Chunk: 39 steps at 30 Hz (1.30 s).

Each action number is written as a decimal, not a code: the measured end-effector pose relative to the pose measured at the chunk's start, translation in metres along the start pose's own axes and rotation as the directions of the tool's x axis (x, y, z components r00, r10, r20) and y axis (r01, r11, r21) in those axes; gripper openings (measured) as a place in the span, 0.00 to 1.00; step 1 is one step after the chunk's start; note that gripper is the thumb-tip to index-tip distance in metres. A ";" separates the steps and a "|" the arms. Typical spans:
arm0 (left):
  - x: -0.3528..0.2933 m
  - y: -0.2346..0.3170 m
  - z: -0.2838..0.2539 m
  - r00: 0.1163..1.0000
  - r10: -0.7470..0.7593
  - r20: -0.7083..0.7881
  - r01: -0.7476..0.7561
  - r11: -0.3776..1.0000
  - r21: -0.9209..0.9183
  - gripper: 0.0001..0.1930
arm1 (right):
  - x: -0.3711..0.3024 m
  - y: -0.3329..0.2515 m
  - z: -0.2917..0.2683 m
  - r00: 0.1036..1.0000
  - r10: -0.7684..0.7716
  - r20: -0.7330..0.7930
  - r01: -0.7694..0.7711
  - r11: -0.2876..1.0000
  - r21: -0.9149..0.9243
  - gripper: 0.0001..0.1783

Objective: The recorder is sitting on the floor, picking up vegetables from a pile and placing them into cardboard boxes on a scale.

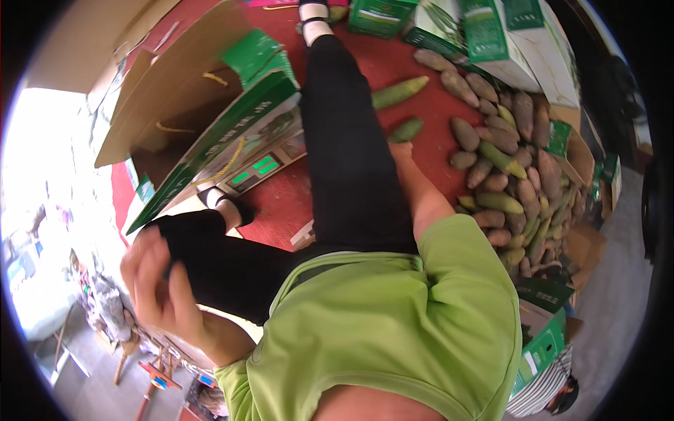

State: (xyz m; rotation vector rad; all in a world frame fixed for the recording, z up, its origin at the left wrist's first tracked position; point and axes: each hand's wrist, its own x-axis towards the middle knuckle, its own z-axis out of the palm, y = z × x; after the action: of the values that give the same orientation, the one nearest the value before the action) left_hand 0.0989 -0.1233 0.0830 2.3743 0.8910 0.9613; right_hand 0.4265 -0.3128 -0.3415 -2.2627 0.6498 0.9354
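Observation:
My left hand (156, 284) is raised beside my left knee, blurred, with its fingers apart and nothing in it. Between my right leg and the vegetable pile, my right hand (401, 149) is closed on the near end of a short green, elongated vegetable (407, 129), cucumber- or radish-like; most of its fingers are hidden. A longer green vegetable with a yellowish tip (401, 92) lies just beyond on the red floor covering (441, 116). In front of my left leg, an open green-and-brown carton (235, 130) with yellow cord handles stands at a scale with lit green displays (256, 172).
To the right spreads a heap of brownish-red tubers (523, 193) mixed with green vegetables. Green-and-white cartons (484, 31) stand behind it; another open carton (544, 337) is at the lower right, near a person in striped clothing (540, 389). A reddish stand (160, 379) is at lower left.

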 end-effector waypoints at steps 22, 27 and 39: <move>-0.002 -0.080 0.043 0.982 0.179 -0.058 -0.136 0.890 0.435 0.11 | 0.002 0.002 -0.070 0.796 -0.111 0.595 -0.342 0.729 0.593 0.18; -0.005 -0.082 0.042 0.981 0.177 -0.074 -0.128 0.890 0.437 0.11 | -0.054 -0.064 -0.107 0.733 -0.487 0.475 0.151 0.797 0.584 0.19; -0.003 -0.081 0.044 0.983 0.161 -0.091 -0.108 0.900 0.423 0.09 | -0.316 -0.246 -0.142 0.072 -0.891 0.448 0.848 0.291 0.443 0.28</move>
State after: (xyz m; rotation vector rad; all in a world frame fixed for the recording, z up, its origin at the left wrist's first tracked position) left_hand 0.0968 -0.0749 0.0042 2.7921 1.0818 1.0684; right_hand 0.4453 -0.1725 0.0588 -1.5271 -0.9891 0.8449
